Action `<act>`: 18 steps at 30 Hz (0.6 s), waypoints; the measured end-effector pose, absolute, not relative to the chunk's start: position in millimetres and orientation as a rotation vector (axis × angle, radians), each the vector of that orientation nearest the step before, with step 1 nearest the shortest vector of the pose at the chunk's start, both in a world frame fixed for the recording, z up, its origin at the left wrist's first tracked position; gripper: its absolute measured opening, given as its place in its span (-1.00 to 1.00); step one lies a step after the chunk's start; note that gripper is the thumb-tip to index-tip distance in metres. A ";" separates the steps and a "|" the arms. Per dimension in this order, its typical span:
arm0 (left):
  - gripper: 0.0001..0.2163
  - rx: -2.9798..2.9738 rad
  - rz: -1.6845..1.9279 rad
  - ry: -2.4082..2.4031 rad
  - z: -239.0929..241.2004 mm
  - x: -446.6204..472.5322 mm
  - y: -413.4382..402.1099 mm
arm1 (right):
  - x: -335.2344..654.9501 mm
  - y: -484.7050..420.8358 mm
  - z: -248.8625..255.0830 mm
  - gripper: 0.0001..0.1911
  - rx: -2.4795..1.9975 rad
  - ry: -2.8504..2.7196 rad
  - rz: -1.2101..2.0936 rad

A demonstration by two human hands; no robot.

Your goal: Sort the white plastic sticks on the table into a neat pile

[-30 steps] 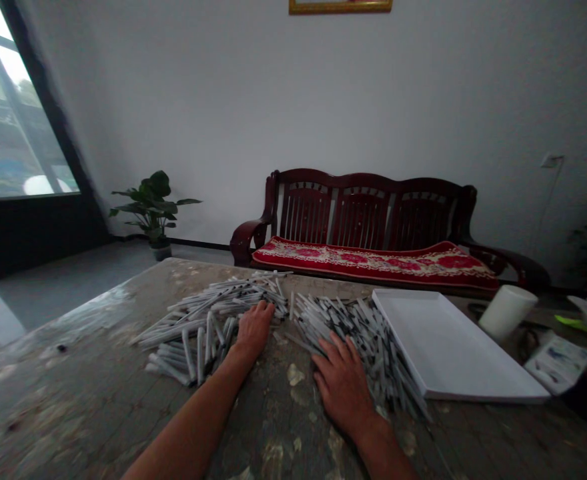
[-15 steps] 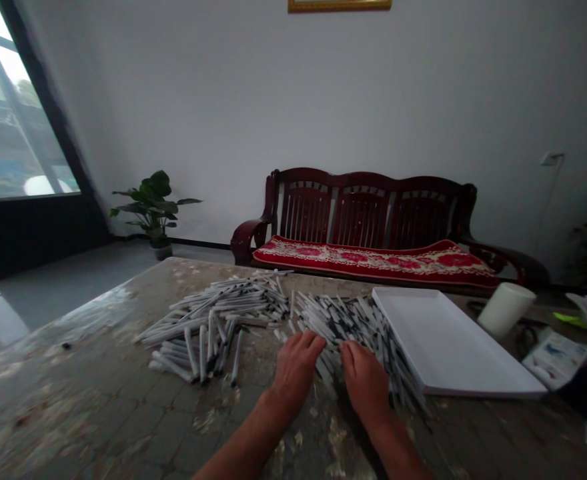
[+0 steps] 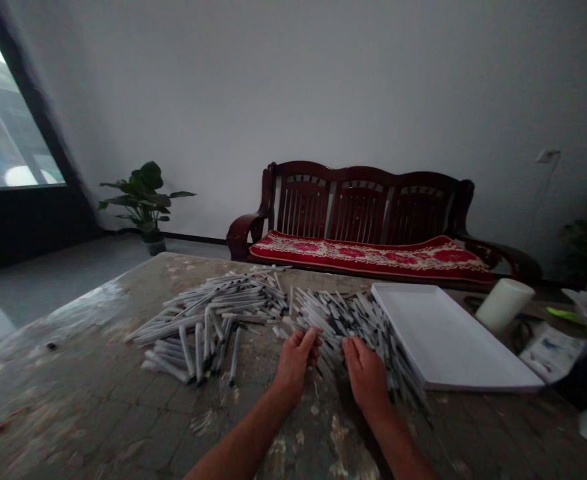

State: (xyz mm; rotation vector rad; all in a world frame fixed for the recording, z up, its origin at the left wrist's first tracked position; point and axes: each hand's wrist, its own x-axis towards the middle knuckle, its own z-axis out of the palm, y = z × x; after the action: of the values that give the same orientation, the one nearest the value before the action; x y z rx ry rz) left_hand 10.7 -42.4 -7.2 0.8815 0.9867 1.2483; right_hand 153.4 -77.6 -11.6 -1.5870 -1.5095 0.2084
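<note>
Pens [image 3: 233, 298] heaped on a stained desk [image 3: 108, 427]

Beyond, a wooden bench [image 3: 361, 212] lines the wall [image 3: 323, 80]. The left heap [image 3: 218, 303] runs mostly crosswise; the right heap [image 3: 381, 339] slants far-left to near-right. At its near edge, left hand [image 3: 294, 361] and right hand [image 3: 367, 375] curl; whether they're gripping pens, I can't tell.

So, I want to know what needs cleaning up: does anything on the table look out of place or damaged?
A small black piece lies alone at the left of the table, well apart from the pen-like sticks. The table's surface also looks blotchy; I cannot tell whether that is damage, stains or pattern.
</note>
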 end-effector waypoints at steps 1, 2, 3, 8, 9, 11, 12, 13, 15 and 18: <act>-0.53 0.833 1.261 0.961 -6.0 11.4 -41.7 | 152.6 -77.5 -11.4 -0.49 -1.586 -1.524 0.212; -0.52 0.799 1.269 0.949 -4.8 11.7 -41.2 | 152.4 -77.1 -10.9 -0.49 -1.580 -1.533 0.212; -0.52 0.776 1.272 0.946 -3.7 11.8 -40.9 | 152.4 -76.5 -10.2 -0.49 -1.571 -1.541 0.204; -0.52 0.677 1.279 0.956 -1.4 10.8 -40.4 | 154.9 -73.8 -4.0 -0.63 -1.487 -1.620 0.089; -0.53 0.655 1.282 0.949 -1.5 10.6 -40.4 | 155.3 -73.7 -2.9 -0.67 -1.470 -1.628 0.087; -0.53 0.612 1.287 0.925 -1.8 10.3 -40.3 | 155.7 -73.9 -1.2 -0.74 -1.450 -1.628 0.108; -0.52 0.595 1.290 0.912 -2.0 10.3 -40.2 | 155.8 -74.2 -0.5 -0.75 -1.447 -1.628 0.124; -0.52 0.583 1.293 0.901 -2.2 10.4 -40.2 | 155.7 -74.6 0.2 -0.73 -1.452 -1.625 0.135; -0.50 0.570 1.290 0.886 -2.8 10.8 -40.0 | 155.7 -75.3 1.3 -0.66 -1.498 -1.615 0.137; -0.50 0.571 1.277 0.875 -4.0 11.5 -39.9 | 156.5 -75.3 1.7 -0.56 -1.566 -1.603 0.130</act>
State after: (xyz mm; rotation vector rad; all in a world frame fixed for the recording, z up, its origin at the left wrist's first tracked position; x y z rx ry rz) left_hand 11.5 -39.9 -4.0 0.5707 0.8754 1.2770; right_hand 156.5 -75.3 1.7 -1.5662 -1.6029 0.1304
